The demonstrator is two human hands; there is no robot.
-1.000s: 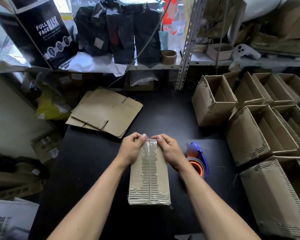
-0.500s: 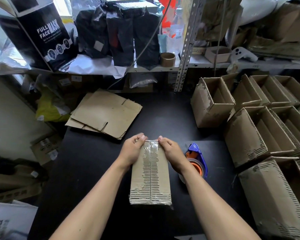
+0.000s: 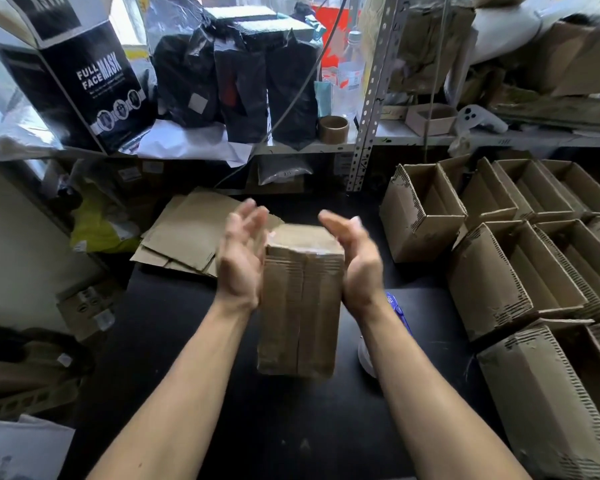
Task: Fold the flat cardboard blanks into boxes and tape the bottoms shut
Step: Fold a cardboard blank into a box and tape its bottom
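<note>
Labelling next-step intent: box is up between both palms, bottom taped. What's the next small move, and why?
Probably carry the box right and set it down, open side up, with the finished boxes. Tape already runs along its bottom seam, and the left hand and right hand press its sides with straight fingers, holding it off the table. The flat blanks wait at the left.

Two bare hands mid-frame: left hand (image 3: 239, 268), right hand (image 3: 355, 268). Between them, one closed brown cardboard box (image 3: 300, 306). At right, at least seven open-topped brown cardboard boxes (image 3: 420, 233); exact count unclear at the frame edge. Centre left, one stack of flat cardboard blanks (image 3: 187, 233), number of sheets unclear. One blue tape dispenser (image 3: 397, 308). On the shelf: three black plastic bags (image 3: 243, 88), one brown tape roll (image 3: 333, 129), one black "FULL FACE MASK" carton (image 3: 97, 84), one white game controller (image 3: 478, 121).
</note>
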